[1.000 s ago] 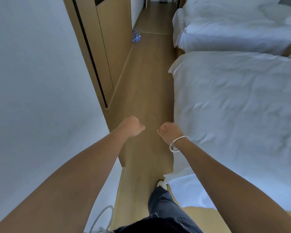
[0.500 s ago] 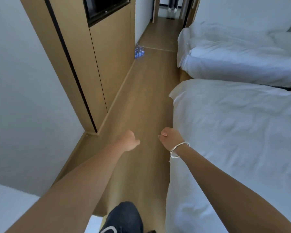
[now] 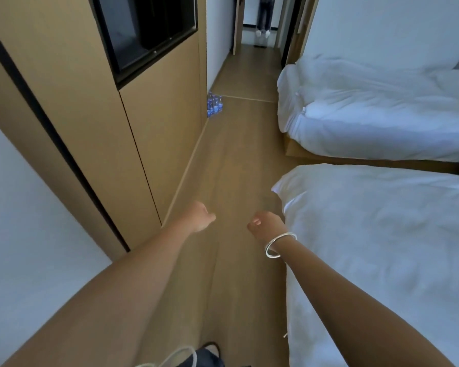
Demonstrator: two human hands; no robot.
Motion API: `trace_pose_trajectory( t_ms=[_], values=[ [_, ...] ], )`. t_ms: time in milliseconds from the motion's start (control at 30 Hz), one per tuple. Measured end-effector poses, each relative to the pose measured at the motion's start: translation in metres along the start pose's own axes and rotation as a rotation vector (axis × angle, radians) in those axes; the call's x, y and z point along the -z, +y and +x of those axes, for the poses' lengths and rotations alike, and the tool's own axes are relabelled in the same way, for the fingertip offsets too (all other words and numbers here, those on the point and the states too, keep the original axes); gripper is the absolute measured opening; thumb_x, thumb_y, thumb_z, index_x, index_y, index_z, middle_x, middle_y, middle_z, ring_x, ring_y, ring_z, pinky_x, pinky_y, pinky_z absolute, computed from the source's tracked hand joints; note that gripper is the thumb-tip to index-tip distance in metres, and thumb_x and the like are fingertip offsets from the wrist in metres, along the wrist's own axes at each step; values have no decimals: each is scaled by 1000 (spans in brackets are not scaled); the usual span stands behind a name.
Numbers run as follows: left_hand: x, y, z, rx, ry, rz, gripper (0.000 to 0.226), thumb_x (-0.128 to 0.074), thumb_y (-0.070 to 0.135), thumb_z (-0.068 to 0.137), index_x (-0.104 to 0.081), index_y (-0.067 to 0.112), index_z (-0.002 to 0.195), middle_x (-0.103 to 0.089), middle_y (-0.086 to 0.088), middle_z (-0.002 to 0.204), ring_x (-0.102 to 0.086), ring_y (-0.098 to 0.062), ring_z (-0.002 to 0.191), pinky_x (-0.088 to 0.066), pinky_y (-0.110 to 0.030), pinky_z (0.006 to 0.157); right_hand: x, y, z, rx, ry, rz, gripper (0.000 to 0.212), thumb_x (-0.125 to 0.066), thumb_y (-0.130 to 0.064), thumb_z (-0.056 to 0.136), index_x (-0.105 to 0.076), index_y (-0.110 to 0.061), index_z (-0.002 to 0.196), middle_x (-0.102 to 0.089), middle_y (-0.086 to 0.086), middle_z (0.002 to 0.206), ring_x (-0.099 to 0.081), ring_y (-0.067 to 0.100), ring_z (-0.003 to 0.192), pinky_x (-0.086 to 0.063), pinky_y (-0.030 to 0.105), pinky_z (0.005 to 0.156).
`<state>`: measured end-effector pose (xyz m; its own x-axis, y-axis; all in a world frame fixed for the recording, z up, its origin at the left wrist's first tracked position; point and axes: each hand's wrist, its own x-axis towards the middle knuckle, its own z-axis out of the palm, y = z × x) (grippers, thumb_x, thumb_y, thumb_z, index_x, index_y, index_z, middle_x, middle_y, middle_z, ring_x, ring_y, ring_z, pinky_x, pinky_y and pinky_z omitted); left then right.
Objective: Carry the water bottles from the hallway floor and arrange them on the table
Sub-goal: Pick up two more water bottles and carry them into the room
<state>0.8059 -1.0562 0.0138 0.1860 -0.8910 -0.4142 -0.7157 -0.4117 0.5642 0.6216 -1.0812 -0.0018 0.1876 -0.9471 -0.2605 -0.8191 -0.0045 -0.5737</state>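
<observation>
The person was on the way to fetch the water bottles (image 3: 214,104), which stood in a tight cluster on the wooden floor (image 3: 239,165) far ahead, right against the foot of the wooden cabinet (image 3: 96,107) where the room narrowed into the hallway. Both arms reached forward at about waist height, well short of that cluster. The left hand (image 3: 200,216) had its fingers curled in with nothing inside them, and the right hand (image 3: 266,225), a silver bangle (image 3: 279,245) loose on its wrist, was likewise clenched on nothing. Two beds with white covers lined the right side, the near bed (image 3: 382,247) just beside the right forearm and the far bed (image 3: 376,115) farther along, leaving a clear strip of floor between them and the cabinet. No table showed in the view, so where the bottles would end up could not be told from here. The step in hand looked like the approach, with nothing picked up so far. The next move would probably call for walking the rest of the strip, crouching by the cabinet's corner, and loosening the fingers to take hold of the bottles.
</observation>
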Motion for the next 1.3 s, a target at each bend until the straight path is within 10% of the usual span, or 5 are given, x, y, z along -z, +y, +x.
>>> trace_pose_trajectory(
  t_ms=[1000,1300],
  values=[
    [119,204,513,57,132,15,21,-60,34,87,-55,19,72,-64,-8,88,-62,-28,95,-42,-26,75,175,-18,549,70,-60,-64,24,-52,-22,87,-63,-11,106,-66,7,110,-60,24,102,-46,28,84],
    [164,244,682,55,193,-23,25,-60,29,85,-46,22,66,-55,-3,84,-50,-22,79,-36,-24,69,202,-35,715,69,-67,-59,25,-54,-25,87,-62,-12,107,-65,6,111,-60,23,102,-43,26,81]
  ],
)
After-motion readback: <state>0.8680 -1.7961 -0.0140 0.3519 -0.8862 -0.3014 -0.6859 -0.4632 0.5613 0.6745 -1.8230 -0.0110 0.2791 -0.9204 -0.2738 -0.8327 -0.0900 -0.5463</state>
